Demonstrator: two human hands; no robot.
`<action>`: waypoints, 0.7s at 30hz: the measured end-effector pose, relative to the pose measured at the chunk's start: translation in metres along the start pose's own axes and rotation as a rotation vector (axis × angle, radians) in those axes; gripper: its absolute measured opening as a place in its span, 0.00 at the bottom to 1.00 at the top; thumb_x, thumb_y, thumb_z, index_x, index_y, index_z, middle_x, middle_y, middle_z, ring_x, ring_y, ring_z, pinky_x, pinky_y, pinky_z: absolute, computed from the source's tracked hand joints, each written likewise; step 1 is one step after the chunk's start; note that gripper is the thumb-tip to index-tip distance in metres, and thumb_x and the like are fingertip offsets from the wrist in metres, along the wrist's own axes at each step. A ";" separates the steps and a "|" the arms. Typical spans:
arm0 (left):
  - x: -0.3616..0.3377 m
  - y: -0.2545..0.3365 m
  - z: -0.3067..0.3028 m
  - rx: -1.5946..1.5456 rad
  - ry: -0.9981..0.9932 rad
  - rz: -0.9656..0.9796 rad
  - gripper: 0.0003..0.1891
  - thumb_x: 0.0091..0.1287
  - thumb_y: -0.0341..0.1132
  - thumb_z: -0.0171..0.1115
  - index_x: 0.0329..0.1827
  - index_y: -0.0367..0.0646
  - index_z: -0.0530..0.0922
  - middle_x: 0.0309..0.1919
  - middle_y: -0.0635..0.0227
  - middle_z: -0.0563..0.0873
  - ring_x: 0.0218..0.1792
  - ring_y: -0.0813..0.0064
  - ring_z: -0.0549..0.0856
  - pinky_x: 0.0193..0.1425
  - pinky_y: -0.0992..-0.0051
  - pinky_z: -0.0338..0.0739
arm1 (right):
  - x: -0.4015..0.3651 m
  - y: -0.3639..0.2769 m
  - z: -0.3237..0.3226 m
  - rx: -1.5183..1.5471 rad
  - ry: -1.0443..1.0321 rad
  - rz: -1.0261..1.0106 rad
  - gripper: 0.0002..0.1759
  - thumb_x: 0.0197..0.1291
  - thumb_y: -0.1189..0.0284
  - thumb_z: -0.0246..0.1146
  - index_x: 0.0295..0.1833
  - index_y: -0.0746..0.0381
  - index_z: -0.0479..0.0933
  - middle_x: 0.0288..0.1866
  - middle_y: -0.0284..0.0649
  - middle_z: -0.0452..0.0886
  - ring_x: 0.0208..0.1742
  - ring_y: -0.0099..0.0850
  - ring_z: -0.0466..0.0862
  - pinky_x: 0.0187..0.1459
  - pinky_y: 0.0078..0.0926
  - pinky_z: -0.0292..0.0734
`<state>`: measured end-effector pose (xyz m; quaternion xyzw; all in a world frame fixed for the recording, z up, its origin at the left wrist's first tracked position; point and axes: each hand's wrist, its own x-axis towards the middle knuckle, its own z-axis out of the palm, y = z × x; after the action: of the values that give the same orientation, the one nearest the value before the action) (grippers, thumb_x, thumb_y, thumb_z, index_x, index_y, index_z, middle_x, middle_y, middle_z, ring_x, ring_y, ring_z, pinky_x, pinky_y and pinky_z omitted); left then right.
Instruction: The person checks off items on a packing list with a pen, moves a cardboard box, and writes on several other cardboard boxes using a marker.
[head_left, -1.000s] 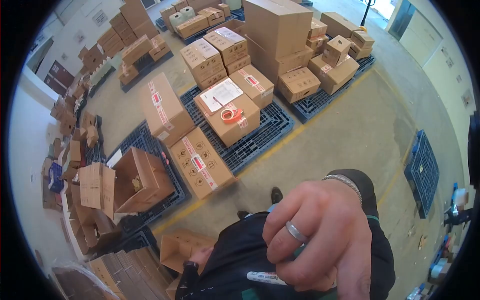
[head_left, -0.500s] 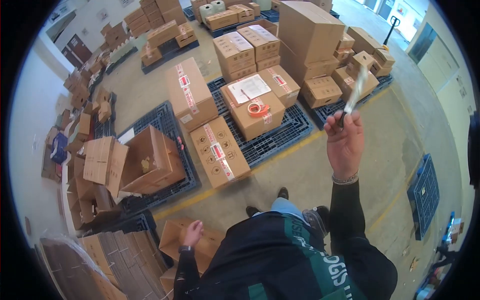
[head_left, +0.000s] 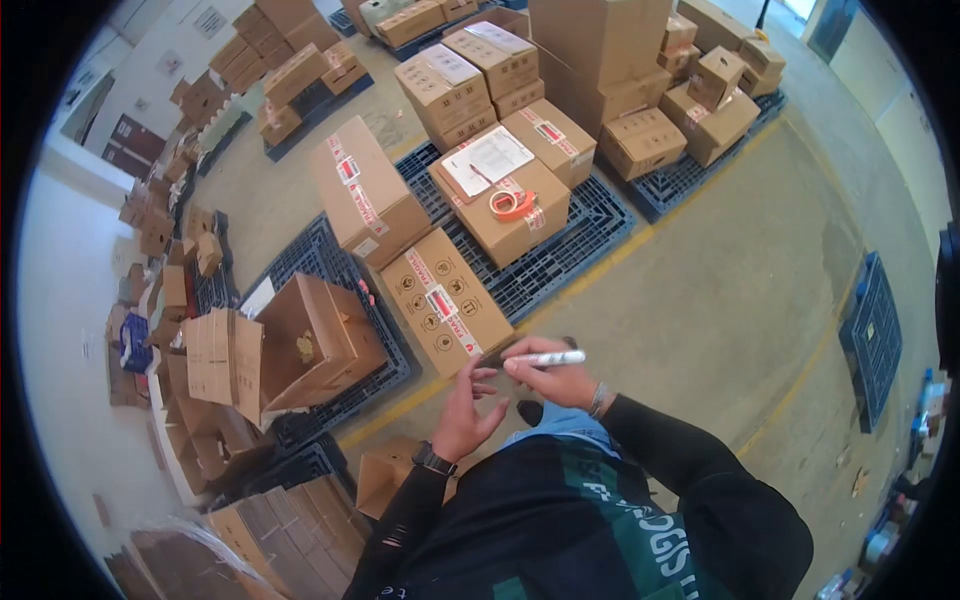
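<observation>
A white marker pen (head_left: 556,358) lies across the fingers of my right hand (head_left: 558,384), which is closed on it in front of my body. Just to its left is my left hand (head_left: 466,414), open, with its fingers spread and the fingertips close to the right hand. Beyond both hands sits a cardboard box (head_left: 446,305) sealed with fragile tape. Behind it, another carton (head_left: 505,233) carries a clipboard with paper (head_left: 488,160), a pen on the sheet, and an orange tape dispenser (head_left: 514,206).
Blue pallets (head_left: 590,240) bear stacked cartons. An opened box (head_left: 325,335) stands on the left, with folded cardboard (head_left: 290,535) below it. A separate blue pallet (head_left: 870,340) is at the right. Yellow lines (head_left: 400,406) run along the floor.
My right hand has come down from high on the right to the middle with the marker pen. My left hand has risen and moved right to meet it, its fingers spreading.
</observation>
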<state>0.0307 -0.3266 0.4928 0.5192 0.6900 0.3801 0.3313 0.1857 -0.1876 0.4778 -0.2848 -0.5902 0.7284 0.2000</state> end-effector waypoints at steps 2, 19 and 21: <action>0.019 -0.009 0.008 0.097 -0.046 0.024 0.35 0.61 0.32 0.71 0.69 0.37 0.64 0.46 0.57 0.83 0.42 0.67 0.86 0.45 0.71 0.80 | 0.007 0.009 0.001 0.099 -0.033 0.097 0.09 0.68 0.69 0.64 0.46 0.63 0.80 0.35 0.33 0.85 0.37 0.20 0.83 0.38 0.20 0.78; 0.150 -0.253 -0.041 0.813 0.018 -0.356 0.16 0.66 0.35 0.67 0.22 0.38 0.73 0.17 0.57 0.78 0.16 0.64 0.75 0.24 0.64 0.68 | 0.109 0.173 -0.137 -0.088 0.019 -0.097 0.09 0.67 0.68 0.64 0.46 0.62 0.80 0.37 0.41 0.85 0.36 0.34 0.85 0.37 0.32 0.80; 0.187 -0.294 -0.087 0.695 0.069 -0.362 0.19 0.68 0.38 0.66 0.23 0.37 0.70 0.16 0.61 0.72 0.18 0.69 0.69 0.25 0.65 0.66 | 0.124 0.217 -0.165 0.211 0.184 0.184 0.10 0.69 0.69 0.63 0.48 0.63 0.80 0.38 0.37 0.85 0.36 0.26 0.85 0.37 0.28 0.80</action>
<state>-0.2254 -0.2117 0.2691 0.4573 0.8688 0.0765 0.1738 0.2086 -0.0354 0.2206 -0.3805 -0.4610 0.7724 0.2145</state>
